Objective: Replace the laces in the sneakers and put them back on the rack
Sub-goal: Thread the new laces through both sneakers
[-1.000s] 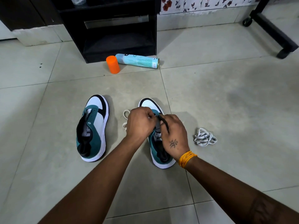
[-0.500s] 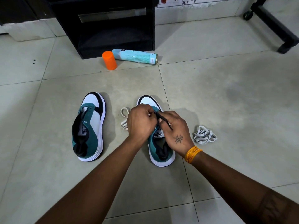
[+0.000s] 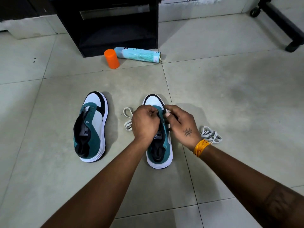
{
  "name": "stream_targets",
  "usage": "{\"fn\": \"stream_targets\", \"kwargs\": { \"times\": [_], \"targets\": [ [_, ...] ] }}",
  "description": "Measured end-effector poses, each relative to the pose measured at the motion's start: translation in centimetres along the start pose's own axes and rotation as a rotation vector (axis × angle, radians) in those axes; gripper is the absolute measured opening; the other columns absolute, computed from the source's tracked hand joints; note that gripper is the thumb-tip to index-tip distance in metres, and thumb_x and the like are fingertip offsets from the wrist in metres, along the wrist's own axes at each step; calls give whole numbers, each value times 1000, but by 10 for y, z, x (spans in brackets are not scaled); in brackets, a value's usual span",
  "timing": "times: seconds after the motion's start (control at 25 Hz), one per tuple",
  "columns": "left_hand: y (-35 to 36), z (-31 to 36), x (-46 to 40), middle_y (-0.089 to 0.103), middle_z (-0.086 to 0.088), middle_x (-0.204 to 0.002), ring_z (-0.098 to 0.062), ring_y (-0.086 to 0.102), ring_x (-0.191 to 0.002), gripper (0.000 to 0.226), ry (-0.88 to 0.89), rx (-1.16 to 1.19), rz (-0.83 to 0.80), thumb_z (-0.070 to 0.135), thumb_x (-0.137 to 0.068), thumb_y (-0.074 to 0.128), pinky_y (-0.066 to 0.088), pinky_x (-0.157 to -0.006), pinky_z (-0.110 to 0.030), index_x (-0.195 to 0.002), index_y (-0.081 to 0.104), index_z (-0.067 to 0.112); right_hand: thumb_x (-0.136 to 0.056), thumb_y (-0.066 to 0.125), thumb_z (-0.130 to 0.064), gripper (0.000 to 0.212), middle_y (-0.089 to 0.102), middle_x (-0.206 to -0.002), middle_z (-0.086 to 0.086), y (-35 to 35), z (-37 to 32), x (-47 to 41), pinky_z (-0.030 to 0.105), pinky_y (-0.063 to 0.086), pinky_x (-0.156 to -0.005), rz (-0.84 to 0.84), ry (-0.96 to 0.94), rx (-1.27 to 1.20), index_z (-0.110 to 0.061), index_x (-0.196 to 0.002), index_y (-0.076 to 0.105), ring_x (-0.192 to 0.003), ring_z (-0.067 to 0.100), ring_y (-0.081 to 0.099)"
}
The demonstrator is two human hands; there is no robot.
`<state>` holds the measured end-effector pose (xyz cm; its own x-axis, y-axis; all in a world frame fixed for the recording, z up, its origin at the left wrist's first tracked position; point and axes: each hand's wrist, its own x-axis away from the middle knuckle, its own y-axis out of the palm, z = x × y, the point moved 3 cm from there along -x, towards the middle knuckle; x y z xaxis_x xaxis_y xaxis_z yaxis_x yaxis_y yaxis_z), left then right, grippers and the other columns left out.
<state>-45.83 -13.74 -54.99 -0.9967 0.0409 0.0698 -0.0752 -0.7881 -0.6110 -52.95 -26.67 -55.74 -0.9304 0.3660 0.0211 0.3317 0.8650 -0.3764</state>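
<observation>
Threading looked like the step in hand. The right-side sneaker (image 3: 159,145) stood on the floor (image 3: 230,112), toe pointing away from the person, heel toward them, long axis running almost straight out from the body. Both hands sat on top of its front eyelet rows, just behind the white toe cap. Left hand (image 3: 144,123) had fingers curled tight at the left eyelet edge, pinching something small; the dark lace (image 3: 162,108) showed only as a thin strip between the two hands. Right hand (image 3: 181,125) was pinched narrow from the right side, thumb and forefinger at the same spot. Couldn't tell which eyelet the tip was in. Neither hand was nearer; they met over the shoe's centreline.

The other sneaker (image 3: 91,127) stood well apart to the left, parallel, unlaced. One loose white lace (image 3: 128,119) lay just left of the worked shoe, a second white lace (image 3: 211,134) bunched near the right wrist. Farther out, an orange cap (image 3: 111,58) and a spray can (image 3: 138,53) lay in front of the black rack (image 3: 115,30).

Next pull would probably run along the shoe's axis.
</observation>
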Motion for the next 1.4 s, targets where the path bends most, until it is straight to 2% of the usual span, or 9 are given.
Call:
{"fn": "stream_targets", "kwargs": {
  "times": [0.16,0.44,0.64,0.84,1.04,1.12,1.2,1.28,1.4],
  "targets": [
    [0,0,3,71,4,-103,-19,69,-95,13,23,-3,40,18,-89,69,53,-83,-33,-91,80,24,-97,59,-15,27,76,-91,-7,-1,9,-28,37,60,-78,-55,56,20,-25,-117,76,-77,12,72],
    [-4,-1,5,68,-1,-102,-19,68,-92,13,46,6,55,16,-91,70,49,-79,-28,-92,81,22,-93,66,-12,15,73,-75,-6,4,5,-40,41,61,-69,-59,34,-20,-23,-85,73,-67,13,67],
    [-10,-5,13,68,9,-105,-8,68,-89,15,126,30,63,23,-88,74,47,-77,-21,-100,80,29,-93,49,-27,11,63,-74,-7,4,4,-39,44,56,-69,-65,1,127,-23,-88,58,-69,19,60],
    [-27,-13,39,57,12,-111,-12,65,-93,31,317,-20,61,39,-81,69,54,-78,-31,-108,64,24,-102,41,-12,13,64,-74,9,-3,17,-33,31,51,-50,66,192,-109,-8,-95,51,-54,18,59],
    [-32,-21,43,58,12,-98,-12,63,-83,21,383,-135,24,39,-79,61,55,-71,-38,-95,61,25,-99,40,-31,21,67,-79,19,-12,41,-25,43,59,-57,148,267,36,-12,-96,49,-64,35,67],
    [-31,-25,42,59,11,-95,-13,62,-81,16,361,-92,50,35,-83,60,54,-70,-40,-94,62,23,-98,41,-35,26,69,-83,19,-24,49,-25,42,55,-66,181,276,270,-10,-100,50,-74,42,68],
    [-29,-28,44,61,12,-97,-13,63,-82,17,345,-52,70,34,-85,58,53,-71,-40,-96,63,22,-103,45,-23,22,70,-89,20,-33,44,-24,35,42,-68,205,184,513,-3,-109,53,-84,46,66],
    [-27,-29,45,61,12,-98,-14,62,-84,18,334,-42,75,34,-85,57,54,-73,-39,-98,63,23,-103,46,-20,21,68,-79,14,-31,24,-21,39,41,-63,197,-24,579,-8,-119,53,-76,41,64],
    [-24,-31,44,59,9,-99,-16,62,-86,20,309,-25,64,36,-85,55,54,-73,-42,-99,59,22,-103,46,-28,27,67,-76,12,-6,-3,-19,39,41,-58,-64,-268,695,-19,-128,50,-69,38,62]
  ]
}}
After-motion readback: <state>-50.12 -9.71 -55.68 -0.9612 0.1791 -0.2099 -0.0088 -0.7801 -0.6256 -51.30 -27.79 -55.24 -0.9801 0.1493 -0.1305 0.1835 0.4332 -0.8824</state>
